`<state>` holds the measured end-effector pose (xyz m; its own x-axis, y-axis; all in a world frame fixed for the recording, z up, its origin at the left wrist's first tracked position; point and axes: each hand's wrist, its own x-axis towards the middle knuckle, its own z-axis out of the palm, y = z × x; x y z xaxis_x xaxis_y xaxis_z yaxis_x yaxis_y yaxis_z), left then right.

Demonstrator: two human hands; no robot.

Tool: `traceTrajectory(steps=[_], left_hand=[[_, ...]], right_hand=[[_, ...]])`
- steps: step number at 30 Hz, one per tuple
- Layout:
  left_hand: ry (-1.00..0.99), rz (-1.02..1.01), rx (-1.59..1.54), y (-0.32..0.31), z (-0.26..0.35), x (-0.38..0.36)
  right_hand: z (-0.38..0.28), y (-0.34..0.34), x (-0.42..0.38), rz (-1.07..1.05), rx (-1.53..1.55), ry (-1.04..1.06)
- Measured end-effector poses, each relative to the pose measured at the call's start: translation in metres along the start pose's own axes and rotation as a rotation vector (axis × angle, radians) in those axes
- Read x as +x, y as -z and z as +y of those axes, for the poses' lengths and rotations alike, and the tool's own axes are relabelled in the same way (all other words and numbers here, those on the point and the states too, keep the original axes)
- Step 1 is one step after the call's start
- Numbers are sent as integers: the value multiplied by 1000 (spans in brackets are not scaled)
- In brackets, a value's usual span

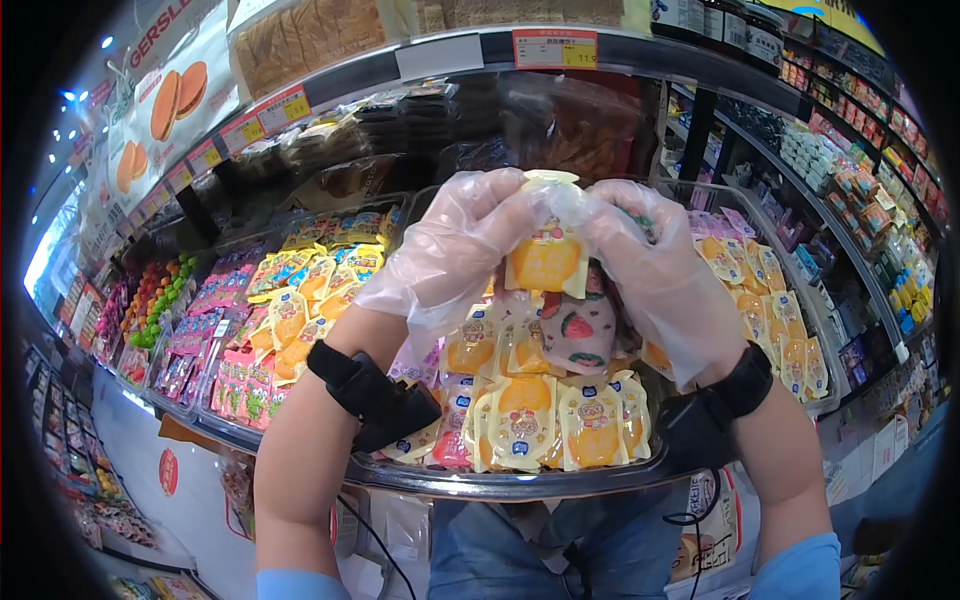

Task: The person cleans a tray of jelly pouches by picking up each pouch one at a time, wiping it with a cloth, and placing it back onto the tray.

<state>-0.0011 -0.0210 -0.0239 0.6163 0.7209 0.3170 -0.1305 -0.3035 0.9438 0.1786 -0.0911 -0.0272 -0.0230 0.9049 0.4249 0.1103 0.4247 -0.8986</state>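
Both hands wear clear plastic gloves and are raised over the middle bin. My left hand (pixel 455 245) is closed, its fingertips pinching the upper left of a yellow snack packet (pixel 547 262). On the packet's upper right, the fingers of my right hand (pixel 650 265) are pressed together around its top edge. A cloth with a watermelon print (pixel 580 325) hangs below and behind the packet, by my right hand; what holds it is hidden. Rows of similar yellow packets (pixel 522 415) stand in the bin beneath, with a pink packet (pixel 453 430) among them.
Left of the bin are pink packets (pixel 240 385) and more yellow ones. Further yellow packets (pixel 765 315) fill a clear bin at right. A shelf edge with price tags (pixel 555 48) runs above, holding bread (pixel 300 45). Black straps with boxes (pixel 375 395) sit on both wrists.
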Motion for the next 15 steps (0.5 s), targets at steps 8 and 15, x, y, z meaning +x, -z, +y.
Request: traceTrajectory(steps=[8, 15], left_hand=[[193, 250, 243, 51, 60, -14], [525, 501, 657, 164, 45, -72]], right_hand=[[25, 19, 6, 160, 28, 201], [26, 21, 13, 41, 842, -505]])
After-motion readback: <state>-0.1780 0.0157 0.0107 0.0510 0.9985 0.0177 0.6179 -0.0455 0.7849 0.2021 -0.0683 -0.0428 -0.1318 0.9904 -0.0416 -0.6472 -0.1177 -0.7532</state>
